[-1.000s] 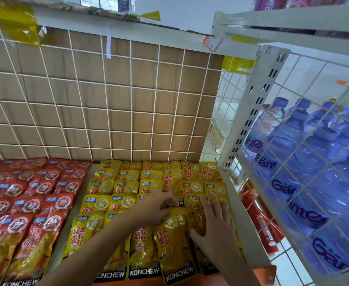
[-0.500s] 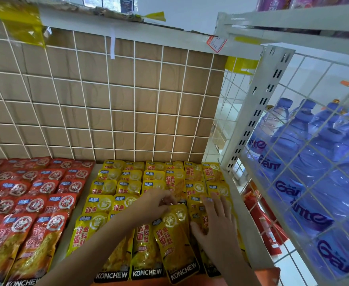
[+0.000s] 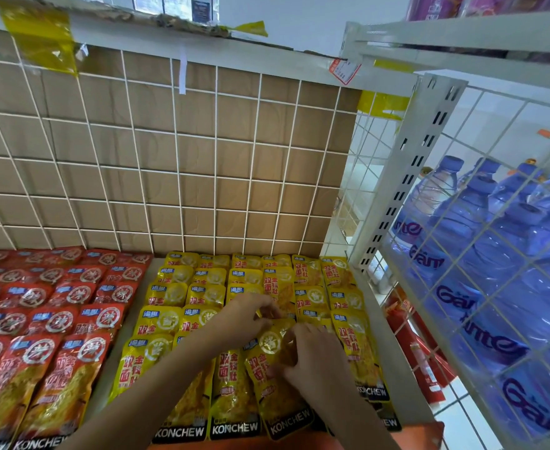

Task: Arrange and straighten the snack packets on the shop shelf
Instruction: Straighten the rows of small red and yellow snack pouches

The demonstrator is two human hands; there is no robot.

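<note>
Yellow KONCHEW snack packets (image 3: 202, 297) lie in overlapping rows on the right half of the white shelf (image 3: 387, 345). One front yellow packet (image 3: 278, 394) sits tilted, its bottom swung right. My left hand (image 3: 247, 316) pinches that packet's top edge with curled fingers. My right hand (image 3: 315, 362) holds its upper right side, fingers curled onto the foil. Red packets (image 3: 56, 319) of the same brand fill the left half in neat rows.
A white wire grid over brown cardboard (image 3: 169, 157) backs the shelf. A slotted white upright (image 3: 406, 170) and wire panel stand at the right, with large blue water bottles (image 3: 494, 271) behind. Red items (image 3: 416, 349) lie below the shelf's right edge.
My right hand moved from lying flat on the right-hand packets to gripping the tilted front packet. That packet has been drawn up and forward, lying over its neighbours. The left hand stays at its top.
</note>
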